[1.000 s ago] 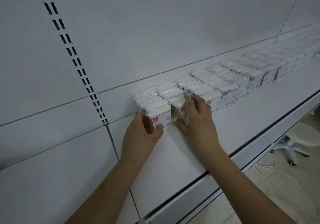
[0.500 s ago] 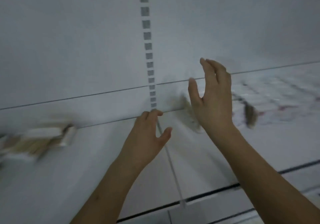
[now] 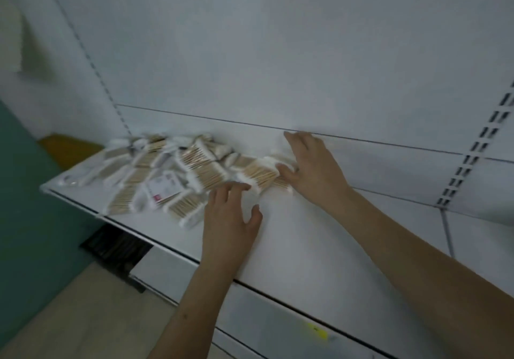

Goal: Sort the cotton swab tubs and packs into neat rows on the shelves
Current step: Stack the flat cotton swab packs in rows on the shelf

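Observation:
A loose heap of cotton swab packs (image 3: 167,175) with wooden sticks lies jumbled on the left end of the white shelf (image 3: 319,247). My left hand (image 3: 230,216) hovers at the heap's near right edge, fingers spread and reaching onto a pack (image 3: 194,211). My right hand (image 3: 311,166) rests at the heap's far right end, thumb and fingers touching the outermost pack (image 3: 264,175) near the back wall. Neither hand clearly grips anything. The picture is blurred by motion.
The shelf's left edge (image 3: 47,189) drops off to a green wall and a yellow object (image 3: 66,147). A slotted upright (image 3: 472,152) runs down the back panel at the right. Bare shelf stretches between heap and upright. A lower shelf edge (image 3: 278,308) lies below.
My view swung left from the tidy row of packs to the jumbled heap. Both hands let go of the row's end packs and moved over to the heap's right side.

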`<state>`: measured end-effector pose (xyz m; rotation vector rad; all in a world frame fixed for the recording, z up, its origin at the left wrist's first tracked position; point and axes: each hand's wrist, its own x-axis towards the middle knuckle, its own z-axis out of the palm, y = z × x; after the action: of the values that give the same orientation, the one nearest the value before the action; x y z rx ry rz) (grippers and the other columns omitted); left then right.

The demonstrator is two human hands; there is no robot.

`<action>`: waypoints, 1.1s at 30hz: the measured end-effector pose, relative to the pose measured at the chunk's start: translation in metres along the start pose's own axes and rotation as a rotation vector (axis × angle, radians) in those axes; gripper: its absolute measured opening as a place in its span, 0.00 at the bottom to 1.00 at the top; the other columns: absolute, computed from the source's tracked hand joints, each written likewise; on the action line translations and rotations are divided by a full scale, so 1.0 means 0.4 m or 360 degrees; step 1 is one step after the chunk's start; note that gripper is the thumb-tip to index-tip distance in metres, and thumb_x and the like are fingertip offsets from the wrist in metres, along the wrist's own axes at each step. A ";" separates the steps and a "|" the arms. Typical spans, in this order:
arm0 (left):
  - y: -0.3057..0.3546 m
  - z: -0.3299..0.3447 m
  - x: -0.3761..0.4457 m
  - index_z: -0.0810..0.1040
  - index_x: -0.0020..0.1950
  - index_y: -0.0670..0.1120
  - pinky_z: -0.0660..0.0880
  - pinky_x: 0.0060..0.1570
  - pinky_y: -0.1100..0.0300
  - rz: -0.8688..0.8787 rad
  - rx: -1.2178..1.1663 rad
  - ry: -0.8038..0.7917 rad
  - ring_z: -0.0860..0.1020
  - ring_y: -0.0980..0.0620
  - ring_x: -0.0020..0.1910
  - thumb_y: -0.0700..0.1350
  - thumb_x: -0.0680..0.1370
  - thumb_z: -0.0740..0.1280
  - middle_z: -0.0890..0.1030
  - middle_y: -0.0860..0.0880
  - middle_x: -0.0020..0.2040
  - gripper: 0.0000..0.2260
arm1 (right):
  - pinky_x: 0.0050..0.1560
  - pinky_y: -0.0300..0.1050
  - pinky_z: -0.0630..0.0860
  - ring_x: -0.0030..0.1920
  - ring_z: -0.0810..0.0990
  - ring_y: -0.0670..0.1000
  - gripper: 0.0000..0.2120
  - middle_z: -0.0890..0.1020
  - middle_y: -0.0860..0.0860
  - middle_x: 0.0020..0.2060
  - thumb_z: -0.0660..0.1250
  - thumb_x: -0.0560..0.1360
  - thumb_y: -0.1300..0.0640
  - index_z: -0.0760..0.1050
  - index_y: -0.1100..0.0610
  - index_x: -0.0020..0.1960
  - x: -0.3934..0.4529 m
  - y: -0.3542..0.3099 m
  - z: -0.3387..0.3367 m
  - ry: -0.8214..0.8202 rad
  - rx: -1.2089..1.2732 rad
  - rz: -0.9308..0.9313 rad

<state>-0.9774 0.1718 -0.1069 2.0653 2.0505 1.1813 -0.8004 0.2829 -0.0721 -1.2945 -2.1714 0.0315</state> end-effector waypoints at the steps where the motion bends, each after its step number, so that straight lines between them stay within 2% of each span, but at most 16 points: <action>1: -0.017 -0.003 0.007 0.74 0.65 0.47 0.70 0.64 0.53 -0.0044 -0.0025 -0.0033 0.71 0.48 0.64 0.45 0.76 0.71 0.74 0.49 0.63 0.19 | 0.64 0.57 0.72 0.66 0.71 0.63 0.33 0.72 0.60 0.68 0.70 0.75 0.48 0.65 0.59 0.75 -0.009 0.001 0.033 -0.0057 -0.0026 -0.0040; 4: -0.029 0.014 0.037 0.68 0.73 0.47 0.67 0.69 0.53 -0.0019 -0.0024 -0.0209 0.66 0.49 0.71 0.49 0.76 0.71 0.67 0.48 0.72 0.27 | 0.62 0.57 0.74 0.62 0.73 0.61 0.31 0.76 0.58 0.64 0.73 0.71 0.50 0.70 0.58 0.71 -0.037 0.021 0.094 -0.0118 0.0041 -0.0100; 6: -0.019 0.040 0.055 0.63 0.77 0.49 0.63 0.72 0.53 -0.0060 0.0001 -0.0301 0.59 0.50 0.76 0.53 0.76 0.70 0.60 0.47 0.78 0.32 | 0.61 0.52 0.74 0.60 0.74 0.59 0.28 0.77 0.56 0.60 0.75 0.69 0.51 0.73 0.57 0.67 -0.034 0.039 0.101 -0.0093 0.0119 -0.0065; 9: -0.019 0.073 0.069 0.61 0.79 0.49 0.60 0.73 0.51 -0.0139 0.0079 -0.0361 0.57 0.47 0.78 0.54 0.77 0.69 0.56 0.46 0.80 0.33 | 0.57 0.49 0.73 0.57 0.75 0.57 0.23 0.78 0.54 0.56 0.76 0.69 0.53 0.75 0.57 0.61 -0.029 0.051 0.101 -0.0016 0.0296 -0.0057; 11: -0.032 0.080 0.070 0.66 0.76 0.49 0.62 0.70 0.51 -0.0129 0.0124 -0.0277 0.63 0.43 0.74 0.50 0.77 0.69 0.65 0.45 0.76 0.29 | 0.56 0.51 0.75 0.56 0.75 0.56 0.19 0.78 0.54 0.54 0.76 0.70 0.56 0.75 0.58 0.58 -0.032 0.057 0.103 0.0018 0.0378 -0.0094; 13: -0.041 0.078 0.066 0.71 0.72 0.47 0.66 0.64 0.54 -0.0161 0.0094 -0.0159 0.69 0.44 0.66 0.46 0.75 0.69 0.73 0.45 0.66 0.25 | 0.54 0.51 0.75 0.55 0.76 0.56 0.18 0.78 0.53 0.54 0.74 0.71 0.58 0.74 0.58 0.58 -0.038 0.056 0.101 0.0003 0.0401 -0.0106; 15: -0.036 0.075 0.062 0.72 0.71 0.46 0.65 0.59 0.58 -0.0209 0.0063 -0.0115 0.70 0.46 0.62 0.45 0.75 0.69 0.73 0.45 0.61 0.24 | 0.51 0.49 0.74 0.54 0.76 0.54 0.15 0.79 0.51 0.53 0.71 0.73 0.57 0.73 0.56 0.58 -0.038 0.053 0.093 0.0008 0.0422 -0.0054; 19: -0.021 0.062 0.061 0.75 0.67 0.46 0.64 0.57 0.58 -0.0213 -0.0066 -0.0009 0.70 0.49 0.61 0.50 0.80 0.63 0.76 0.49 0.58 0.17 | 0.47 0.48 0.74 0.51 0.78 0.51 0.11 0.79 0.48 0.51 0.64 0.80 0.50 0.72 0.52 0.60 -0.042 0.043 0.085 0.0118 0.0477 0.0005; 21: -0.016 0.053 0.060 0.77 0.58 0.46 0.65 0.51 0.58 -0.0227 -0.0162 0.0083 0.72 0.49 0.55 0.50 0.82 0.60 0.77 0.51 0.52 0.12 | 0.47 0.49 0.75 0.51 0.78 0.51 0.12 0.79 0.48 0.51 0.61 0.82 0.47 0.72 0.52 0.60 -0.043 0.040 0.079 0.0166 0.0489 0.0034; 23: -0.016 0.046 0.059 0.75 0.47 0.46 0.65 0.44 0.57 -0.0223 -0.0218 0.0159 0.72 0.50 0.47 0.54 0.83 0.56 0.76 0.51 0.43 0.15 | 0.46 0.48 0.73 0.50 0.77 0.52 0.13 0.79 0.49 0.50 0.59 0.82 0.47 0.73 0.53 0.60 -0.040 0.035 0.066 0.0239 0.0460 0.0076; 25: -0.017 0.041 0.058 0.71 0.42 0.46 0.63 0.39 0.58 -0.0200 -0.0220 0.0208 0.69 0.52 0.41 0.57 0.83 0.55 0.72 0.52 0.39 0.18 | 0.44 0.47 0.72 0.49 0.77 0.52 0.13 0.79 0.49 0.49 0.57 0.83 0.46 0.72 0.54 0.60 -0.031 0.030 0.049 0.0329 0.0433 0.0125; 28: -0.004 0.032 0.055 0.71 0.42 0.47 0.63 0.36 0.60 -0.0233 -0.0346 0.0312 0.70 0.56 0.38 0.56 0.84 0.53 0.73 0.53 0.39 0.17 | 0.41 0.47 0.70 0.48 0.78 0.53 0.13 0.80 0.50 0.48 0.55 0.84 0.46 0.71 0.54 0.59 -0.018 0.020 0.016 0.0410 0.0452 0.0207; 30: 0.001 0.024 0.054 0.73 0.45 0.48 0.70 0.35 0.61 -0.0320 -0.0560 0.0381 0.75 0.55 0.39 0.56 0.84 0.52 0.76 0.51 0.41 0.18 | 0.40 0.49 0.72 0.45 0.79 0.55 0.14 0.80 0.50 0.46 0.54 0.84 0.45 0.71 0.54 0.58 -0.015 0.017 -0.022 0.0424 0.0474 0.0200; 31: 0.003 0.018 0.055 0.74 0.46 0.48 0.75 0.36 0.60 -0.0377 -0.0687 0.0394 0.78 0.52 0.40 0.57 0.84 0.51 0.78 0.49 0.42 0.18 | 0.41 0.50 0.74 0.44 0.80 0.55 0.15 0.81 0.50 0.45 0.54 0.83 0.44 0.71 0.54 0.58 -0.015 0.018 -0.045 0.0405 0.0520 0.0179; 33: 0.015 0.006 0.061 0.75 0.48 0.52 0.82 0.42 0.52 -0.0493 -0.0881 0.0387 0.81 0.46 0.43 0.56 0.85 0.51 0.80 0.47 0.45 0.16 | 0.43 0.54 0.78 0.42 0.81 0.54 0.17 0.82 0.50 0.45 0.54 0.81 0.42 0.71 0.54 0.57 -0.017 0.030 -0.099 0.0338 0.0620 0.0135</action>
<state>-0.9744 0.1931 -0.0938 1.3607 1.7547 1.7451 -0.7683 0.2727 -0.0468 -1.1080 -1.8181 0.3203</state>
